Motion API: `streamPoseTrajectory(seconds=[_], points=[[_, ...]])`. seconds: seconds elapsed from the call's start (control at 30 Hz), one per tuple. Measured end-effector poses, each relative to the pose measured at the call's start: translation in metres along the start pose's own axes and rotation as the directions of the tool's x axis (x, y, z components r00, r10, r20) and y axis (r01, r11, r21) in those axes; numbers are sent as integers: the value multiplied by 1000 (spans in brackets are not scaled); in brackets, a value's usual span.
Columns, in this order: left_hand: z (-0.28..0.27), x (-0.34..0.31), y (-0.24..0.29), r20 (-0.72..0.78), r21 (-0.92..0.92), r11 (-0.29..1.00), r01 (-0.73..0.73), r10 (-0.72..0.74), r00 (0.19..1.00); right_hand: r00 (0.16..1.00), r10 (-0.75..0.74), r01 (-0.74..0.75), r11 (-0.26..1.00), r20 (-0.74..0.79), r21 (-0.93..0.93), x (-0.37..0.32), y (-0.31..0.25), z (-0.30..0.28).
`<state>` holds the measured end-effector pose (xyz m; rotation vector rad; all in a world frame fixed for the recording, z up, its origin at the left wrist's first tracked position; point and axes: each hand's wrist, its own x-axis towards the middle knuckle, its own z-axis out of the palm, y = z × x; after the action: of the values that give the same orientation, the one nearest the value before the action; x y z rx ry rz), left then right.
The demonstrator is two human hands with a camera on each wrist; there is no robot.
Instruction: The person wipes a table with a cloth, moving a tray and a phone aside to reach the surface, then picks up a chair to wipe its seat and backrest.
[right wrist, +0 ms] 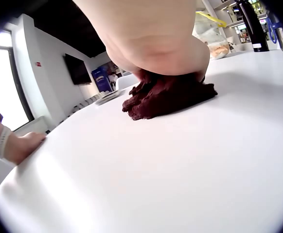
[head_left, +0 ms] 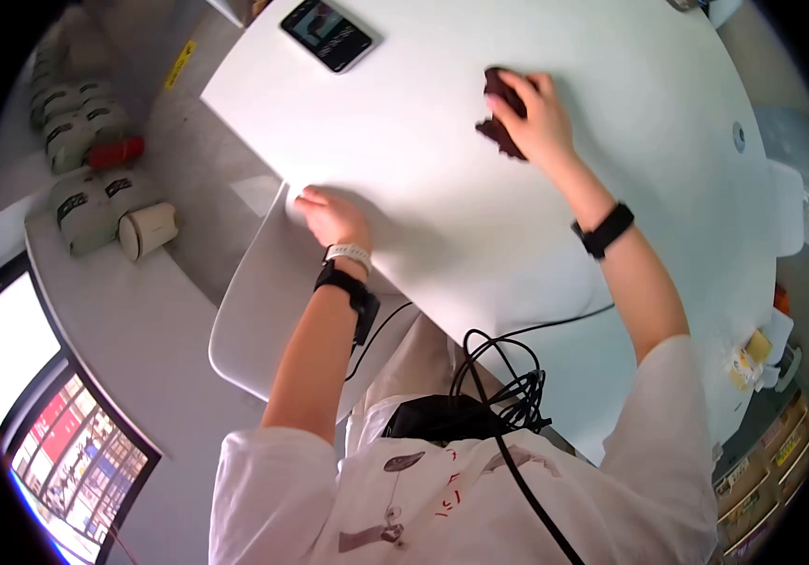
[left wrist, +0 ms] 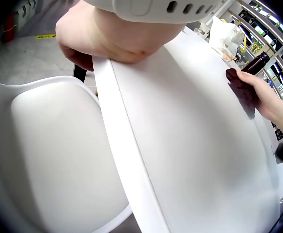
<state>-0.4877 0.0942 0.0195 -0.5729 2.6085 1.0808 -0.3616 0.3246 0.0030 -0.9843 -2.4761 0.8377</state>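
Observation:
A crumpled dark maroon cloth (head_left: 503, 137) lies on the white table (head_left: 423, 122). My right hand (head_left: 541, 122) grips it from above, thumb and fingers bunching the fabric, which spreads out beneath the palm in the right wrist view, where the cloth (right wrist: 170, 97) meets the tabletop. At the table's near left edge, my left hand (head_left: 334, 218) holds on, its fingers curling down over the side in the left wrist view. A white chair (left wrist: 63, 145) stands right below that hand. Part of the cloth is hidden under my right hand.
A phone (head_left: 327, 36) with a lit screen lies at the table's far left. Black cable (head_left: 508, 377) loops near my lap, one strand running onto the table. A black bottle (right wrist: 252, 26) and a clear bag with a yellow top (right wrist: 210, 34) stand on the table's other side.

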Motion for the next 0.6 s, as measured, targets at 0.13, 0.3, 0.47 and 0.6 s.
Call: streamPoseTrajectory(seconds=[0.13,0.3,0.47,0.6], points=[[6,10,-29,-149,-72,955,-287,274,950,893,15,-303,757,449,579,-82,-49,-42],[-16,-55,-23,411,-191,355,-915,875,254,939,311,-327,685,145,650,-170,-8,-107],[38,-104,-3,559,10,172,-985,816,148,673,625,-560,780,-394,280,-304,80,-124],[57,-63,-4,511,-23,53,-998,859,34,641,629,-660,744,-441,102,-365,77,-116]])
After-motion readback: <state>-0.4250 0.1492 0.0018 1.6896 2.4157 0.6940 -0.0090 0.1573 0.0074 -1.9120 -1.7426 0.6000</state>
